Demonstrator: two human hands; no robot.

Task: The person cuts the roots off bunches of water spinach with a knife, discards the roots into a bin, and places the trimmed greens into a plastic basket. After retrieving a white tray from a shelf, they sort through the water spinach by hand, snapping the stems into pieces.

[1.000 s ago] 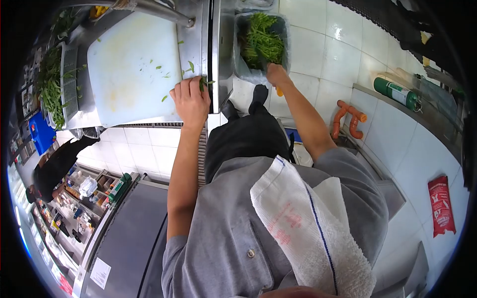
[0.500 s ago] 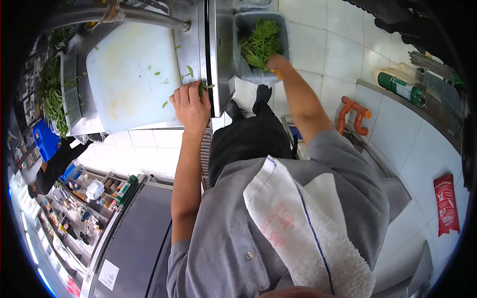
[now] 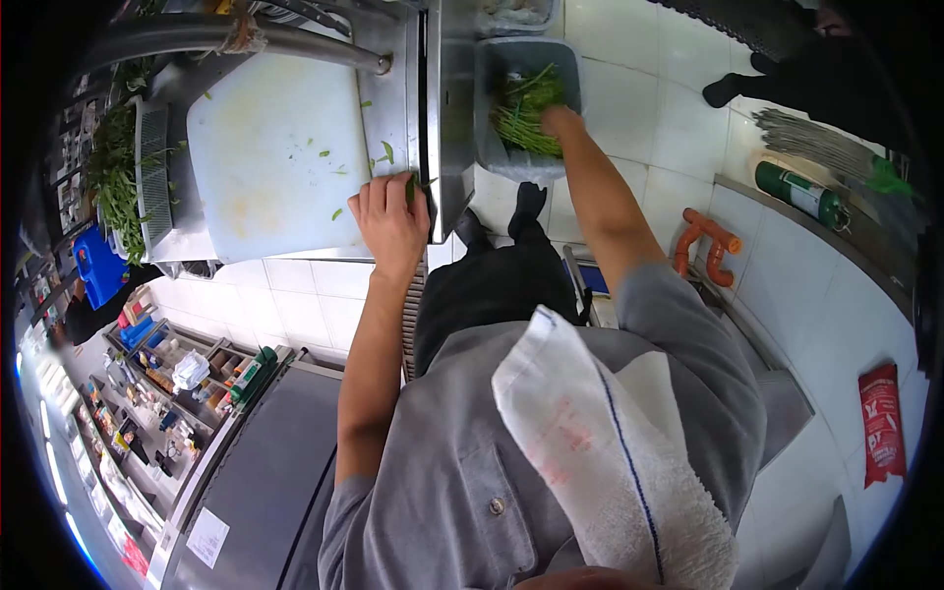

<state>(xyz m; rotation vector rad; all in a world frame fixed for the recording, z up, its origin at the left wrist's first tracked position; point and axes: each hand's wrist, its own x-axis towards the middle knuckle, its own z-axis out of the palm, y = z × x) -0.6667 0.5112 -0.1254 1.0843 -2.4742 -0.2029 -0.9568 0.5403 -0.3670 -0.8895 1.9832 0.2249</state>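
Observation:
My left hand (image 3: 391,218) rests with curled fingers at the counter's front edge, beside the white cutting board (image 3: 275,157). A dark green leaf (image 3: 410,189) lies at its index finger and thumb; what is under the fingers is hidden. To the right, my right hand (image 3: 563,123) reaches down into a grey plastic bin (image 3: 480,98). It is closed at a bunch of long green stems (image 3: 531,118), and its fingertips are hidden among them. Small cut leaf pieces (image 3: 385,153) lie on the board and on the steel beside it.
A perforated white basket (image 3: 154,167) with leafy greens (image 3: 118,177) stands left of the board. A metal rail (image 3: 226,35) crosses above it. Orange pipes (image 3: 706,246) rise from the floor at right. Another person's dark-clad legs (image 3: 816,88) show at upper right.
The stems in the bin have shifted, with more bare stalk showing. The yellow-orange bit by my right hand is out of sight. My left hand stays put. A person's legs show more at upper right.

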